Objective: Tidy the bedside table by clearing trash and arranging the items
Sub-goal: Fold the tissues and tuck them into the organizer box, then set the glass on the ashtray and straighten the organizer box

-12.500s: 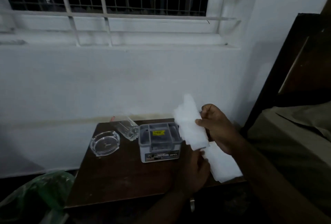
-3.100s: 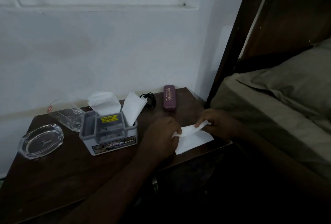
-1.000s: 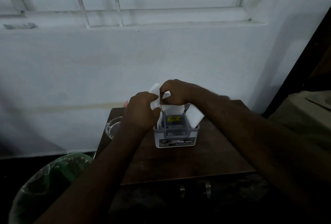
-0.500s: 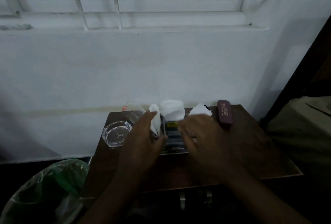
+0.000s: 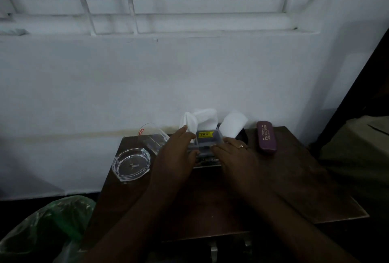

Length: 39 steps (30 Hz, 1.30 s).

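Note:
A grey compartment organizer (image 5: 207,139) with a yellow label stands at the back middle of the dark wooden bedside table (image 5: 294,189). Folded white tissues (image 5: 203,118) stick up from its left and rear slots, and another tissue (image 5: 232,125) from its right slot. My left hand (image 5: 175,155) grips the organizer's left side, its fingertips against a tissue. My right hand (image 5: 233,157), with a ring on it, grips the right side. The organizer's front is mostly hidden behind my hands.
A clear glass (image 5: 154,138) lies on its side left of the organizer, with a glass ashtray (image 5: 131,164) at the table's left edge. A maroon spectacle case (image 5: 266,139) lies at the back right. A green bin bag (image 5: 48,227) sits lower left, a bed (image 5: 357,157) at the right.
Earlier I folded tissues and set them into the organizer. In the last half second both hands have closed on its sides, and it sits slightly nearer the wall.

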Tool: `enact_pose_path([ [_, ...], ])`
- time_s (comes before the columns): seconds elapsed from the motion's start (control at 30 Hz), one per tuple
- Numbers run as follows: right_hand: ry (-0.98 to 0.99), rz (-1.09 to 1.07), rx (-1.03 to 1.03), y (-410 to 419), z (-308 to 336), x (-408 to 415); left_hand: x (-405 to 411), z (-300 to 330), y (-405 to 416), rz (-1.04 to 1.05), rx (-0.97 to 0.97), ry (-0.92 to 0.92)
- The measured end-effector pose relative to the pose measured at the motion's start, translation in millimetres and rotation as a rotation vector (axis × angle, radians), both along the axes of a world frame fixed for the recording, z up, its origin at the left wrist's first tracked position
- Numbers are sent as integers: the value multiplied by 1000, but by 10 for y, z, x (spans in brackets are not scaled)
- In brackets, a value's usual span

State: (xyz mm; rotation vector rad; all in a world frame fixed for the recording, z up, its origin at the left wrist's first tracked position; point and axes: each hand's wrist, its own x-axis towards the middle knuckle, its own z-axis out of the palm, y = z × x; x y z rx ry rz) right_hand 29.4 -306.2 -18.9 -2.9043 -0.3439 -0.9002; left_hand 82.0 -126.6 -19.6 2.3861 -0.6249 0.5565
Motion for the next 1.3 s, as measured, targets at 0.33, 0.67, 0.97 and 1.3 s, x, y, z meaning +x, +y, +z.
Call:
enact_pose_path([
  [0.33,142,17,33,-36,112,500,483,210,-121,23,73,40],
  [0.67,45,36,80,-21,89,539,422,246,-115,31,-9,90],
  [0.97,116,199,566,856,666,747,21,124,883,413,-55,-26],
  [1.3,707,-20,324,1700,490,1336,-103,-254,1288,449,-199,504],
])
